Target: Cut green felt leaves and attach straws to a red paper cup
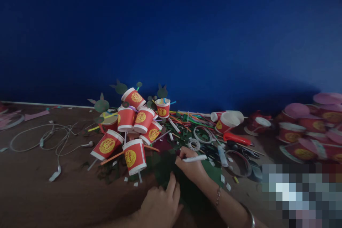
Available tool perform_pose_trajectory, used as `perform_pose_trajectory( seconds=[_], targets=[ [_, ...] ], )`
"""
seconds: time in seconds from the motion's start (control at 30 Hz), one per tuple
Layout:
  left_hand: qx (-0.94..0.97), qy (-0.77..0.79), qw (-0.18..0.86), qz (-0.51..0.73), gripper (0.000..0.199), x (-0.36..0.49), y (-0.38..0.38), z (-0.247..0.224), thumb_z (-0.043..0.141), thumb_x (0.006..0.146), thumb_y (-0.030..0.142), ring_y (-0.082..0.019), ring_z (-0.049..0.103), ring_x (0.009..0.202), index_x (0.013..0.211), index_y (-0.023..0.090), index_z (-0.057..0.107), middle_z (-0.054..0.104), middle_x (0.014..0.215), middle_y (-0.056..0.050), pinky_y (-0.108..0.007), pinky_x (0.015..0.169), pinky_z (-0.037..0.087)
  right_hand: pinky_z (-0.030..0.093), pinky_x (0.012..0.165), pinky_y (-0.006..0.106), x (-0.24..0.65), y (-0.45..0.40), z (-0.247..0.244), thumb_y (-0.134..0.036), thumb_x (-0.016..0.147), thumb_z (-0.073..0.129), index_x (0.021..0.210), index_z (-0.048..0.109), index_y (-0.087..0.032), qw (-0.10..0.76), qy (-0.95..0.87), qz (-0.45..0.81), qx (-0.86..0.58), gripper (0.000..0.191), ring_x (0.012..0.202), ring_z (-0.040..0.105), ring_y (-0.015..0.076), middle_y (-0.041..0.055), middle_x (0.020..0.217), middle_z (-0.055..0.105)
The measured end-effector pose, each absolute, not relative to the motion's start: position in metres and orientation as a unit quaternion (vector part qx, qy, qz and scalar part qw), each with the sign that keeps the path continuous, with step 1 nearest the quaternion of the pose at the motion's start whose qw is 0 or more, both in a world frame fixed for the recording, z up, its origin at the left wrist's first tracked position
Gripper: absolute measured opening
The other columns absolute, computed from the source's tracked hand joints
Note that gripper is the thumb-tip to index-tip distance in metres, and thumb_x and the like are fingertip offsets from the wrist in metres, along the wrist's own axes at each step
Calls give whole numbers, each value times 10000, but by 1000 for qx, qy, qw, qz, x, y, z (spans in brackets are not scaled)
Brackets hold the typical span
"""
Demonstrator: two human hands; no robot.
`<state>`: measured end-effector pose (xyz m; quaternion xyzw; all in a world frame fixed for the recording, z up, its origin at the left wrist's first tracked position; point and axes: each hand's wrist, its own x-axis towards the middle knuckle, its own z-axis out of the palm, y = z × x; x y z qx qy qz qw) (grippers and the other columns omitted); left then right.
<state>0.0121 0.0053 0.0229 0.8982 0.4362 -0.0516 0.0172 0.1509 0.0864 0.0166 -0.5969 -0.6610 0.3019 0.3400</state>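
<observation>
My right hand [190,168] is closed round a white marker pen [196,158], its tip end down near a dark green sheet of paper [213,174]. A bracelet and a bangle are on that wrist. My left hand [161,201] lies flat on the near left part of the sheet, fingers stretched out. Just beyond the hands, red-and-white paper cups [134,156] with yellow emblems lie in a pile, several with straws through them. Dark green rabbit-head cutouts [101,105] stick up behind the pile. Any marks on the sheet are too dark to make out.
Coloured straws [181,121], paper scraps, tape rolls [203,134], a glue tube [222,156] and a red-handled cutter [238,138] clutter the table's middle. White earphones [55,174] trail at left. More cups with pink tops [296,110] stand right. A blue wall [171,35] rises behind.
</observation>
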Motion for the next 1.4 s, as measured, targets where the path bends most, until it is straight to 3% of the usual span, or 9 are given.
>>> perform_pose_trajectory(
  seconds=[0.6,0.87,1.03,1.4],
  targets=[
    [896,440,14,-52,515,13,4,22,471,830,379,-229,660,675,1262,102,444,457,1292,-237,-316,507,545,222,428,215,151,86,16,-189,605,501,474,347,-211,334,-671,317,-581,203,461,309,89,-60,456,355],
    [885,463,28,-36,517,12,3,22,500,808,404,-255,656,664,1256,149,464,476,1288,-210,-367,499,548,249,402,211,152,85,23,-342,721,483,514,346,-223,458,-547,440,-546,275,402,317,83,-74,422,342],
    [875,482,37,-29,509,13,2,20,516,800,406,-265,658,686,1254,182,472,498,1258,-220,-364,518,546,254,414,198,144,84,20,-306,672,573,584,410,-210,401,-597,443,-535,209,439,328,78,-75,477,398],
    [876,479,49,-39,483,15,4,23,526,798,384,-259,658,661,1225,160,500,496,1249,-230,-361,512,546,272,427,209,138,84,15,-279,718,540,547,404,-206,331,-649,376,-573,230,437,398,93,-45,453,479]
  ],
)
